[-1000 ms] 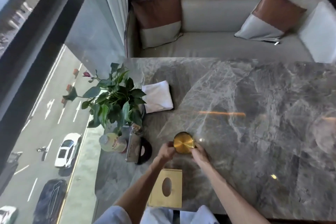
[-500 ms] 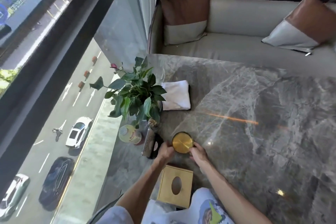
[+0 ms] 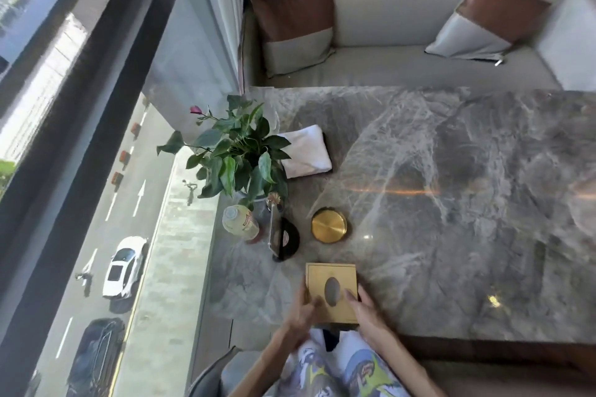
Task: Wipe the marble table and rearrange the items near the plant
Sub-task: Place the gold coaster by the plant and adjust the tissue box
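Both hands, left (image 3: 301, 311) and right (image 3: 366, 311), clasped on the sides of the gold tissue box (image 3: 332, 292) at the near edge of the marble table (image 3: 451, 235), probably for shifting toward the plant (image 3: 240, 155). Just beyond the box, a gold coaster (image 3: 329, 224), black stand (image 3: 283, 237) and bottle (image 3: 240, 222). Farther, beside the plant, a folded white cloth (image 3: 306, 151), apparently parked for wiping.

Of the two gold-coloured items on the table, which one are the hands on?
The square gold box with the oval hole, at the near edge. The left hand and right hand grip its sides. The round gold dish sits untouched, farther away.
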The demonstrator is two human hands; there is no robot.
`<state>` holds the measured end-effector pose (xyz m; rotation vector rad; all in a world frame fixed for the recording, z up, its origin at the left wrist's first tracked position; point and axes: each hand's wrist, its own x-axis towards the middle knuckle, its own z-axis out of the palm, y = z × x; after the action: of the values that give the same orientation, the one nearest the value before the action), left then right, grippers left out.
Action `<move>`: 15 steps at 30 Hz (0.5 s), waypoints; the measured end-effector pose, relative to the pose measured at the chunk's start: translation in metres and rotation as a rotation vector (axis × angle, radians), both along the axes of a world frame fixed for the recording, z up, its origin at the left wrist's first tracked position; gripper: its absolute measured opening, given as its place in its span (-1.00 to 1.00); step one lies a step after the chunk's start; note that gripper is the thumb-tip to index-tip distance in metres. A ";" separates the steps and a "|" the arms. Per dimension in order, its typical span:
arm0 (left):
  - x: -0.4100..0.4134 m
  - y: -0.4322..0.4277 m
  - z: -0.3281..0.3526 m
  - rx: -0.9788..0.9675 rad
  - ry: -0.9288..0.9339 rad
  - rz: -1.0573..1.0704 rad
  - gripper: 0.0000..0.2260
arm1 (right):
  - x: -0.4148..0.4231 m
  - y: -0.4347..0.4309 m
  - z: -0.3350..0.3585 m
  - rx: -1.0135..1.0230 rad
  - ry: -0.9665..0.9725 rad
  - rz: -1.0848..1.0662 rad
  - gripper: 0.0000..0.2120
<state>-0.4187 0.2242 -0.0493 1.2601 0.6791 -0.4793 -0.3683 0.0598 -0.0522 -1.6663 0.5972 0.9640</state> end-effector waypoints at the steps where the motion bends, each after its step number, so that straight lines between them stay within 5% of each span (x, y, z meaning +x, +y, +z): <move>1: 0.000 -0.001 0.005 -0.005 -0.009 0.000 -0.04 | -0.001 0.002 0.003 -0.003 -0.011 -0.011 -0.65; 6: 0.007 0.003 0.008 0.062 -0.032 -0.066 -0.37 | 0.009 0.007 0.031 -0.041 -0.063 0.020 -0.73; 15: 0.008 -0.001 0.027 0.052 0.003 -0.077 -0.28 | 0.004 0.006 0.036 -0.039 -0.115 0.042 -0.66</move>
<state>-0.4106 0.2237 -0.0222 1.3384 0.6508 -0.5296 -0.3640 0.0657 -0.0163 -1.7622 0.5087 0.8848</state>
